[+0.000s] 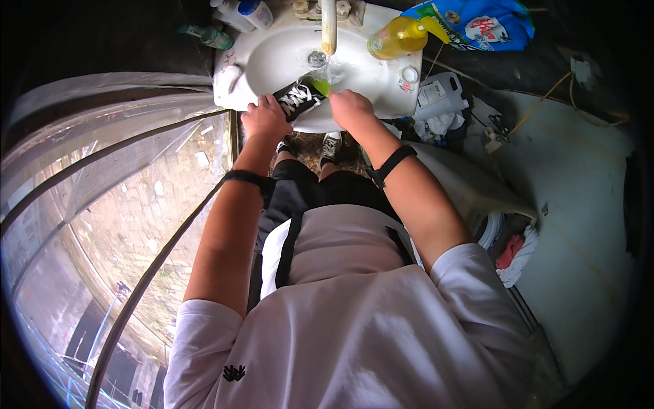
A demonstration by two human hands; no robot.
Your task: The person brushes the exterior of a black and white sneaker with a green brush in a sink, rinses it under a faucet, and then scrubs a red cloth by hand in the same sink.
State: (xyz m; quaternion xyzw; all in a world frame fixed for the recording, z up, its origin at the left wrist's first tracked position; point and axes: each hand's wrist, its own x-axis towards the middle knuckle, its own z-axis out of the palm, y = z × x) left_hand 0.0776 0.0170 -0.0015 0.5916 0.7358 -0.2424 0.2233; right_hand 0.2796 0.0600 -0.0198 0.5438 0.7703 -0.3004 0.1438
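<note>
A black canvas sneaker [295,100] with white laces lies tilted over the front part of a white ceramic washbasin [273,64]. My left hand [265,118] grips its near left end. In my right hand [351,108] is a bright green brush [321,87], whose head touches the toe end of the shoe; its bristles are not clearly seen. Water runs from the worn faucet spout [329,30] and splashes beside the brush. The metal drain [317,59] shows just beyond the shoe.
A yellow pump bottle [396,38] and a white cap [409,75] stand on the basin's right rim. White bottles [255,13], a green bottle [209,37] and a white lump [228,78] occupy its left side. At right are a blue detergent bag [480,23] and a grey jug [440,94].
</note>
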